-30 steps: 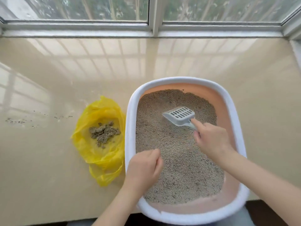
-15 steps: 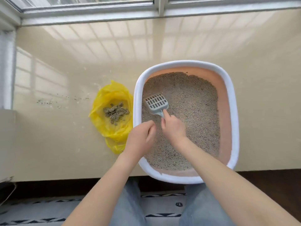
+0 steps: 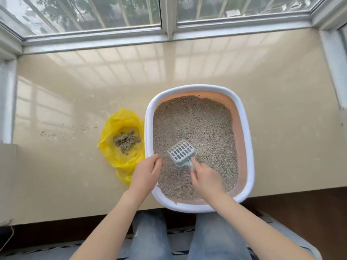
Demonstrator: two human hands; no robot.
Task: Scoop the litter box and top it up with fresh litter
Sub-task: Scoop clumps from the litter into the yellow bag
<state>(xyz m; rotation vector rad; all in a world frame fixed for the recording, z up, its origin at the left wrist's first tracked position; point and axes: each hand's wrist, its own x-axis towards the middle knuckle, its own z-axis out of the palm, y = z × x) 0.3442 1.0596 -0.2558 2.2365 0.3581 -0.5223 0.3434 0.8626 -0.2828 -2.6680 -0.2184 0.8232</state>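
A white-rimmed, peach-walled litter box [image 3: 246, 128] holds grey litter [image 3: 199, 124] on a beige sill. My right hand [image 3: 205, 180] grips the handle of a pale grey slotted scoop [image 3: 181, 152], whose head lies empty over the litter near the front left. My left hand [image 3: 147, 170] curls over the box's left rim and grips it. Left of the box lies an open yellow plastic bag [image 3: 120, 158] with a pile of clumped waste [image 3: 126, 140] in it.
The beige sill [image 3: 75, 175] ends in a dark front edge close to my knees in jeans [image 3: 150, 239]. Stray litter grains [image 3: 48, 134] dot the sill left of the bag. Window frames [image 3: 167, 34] close the back and sides.
The scoop has moved from the box's far side toward the near left, close to my left hand. The view has pulled back and upward, showing more of the window.
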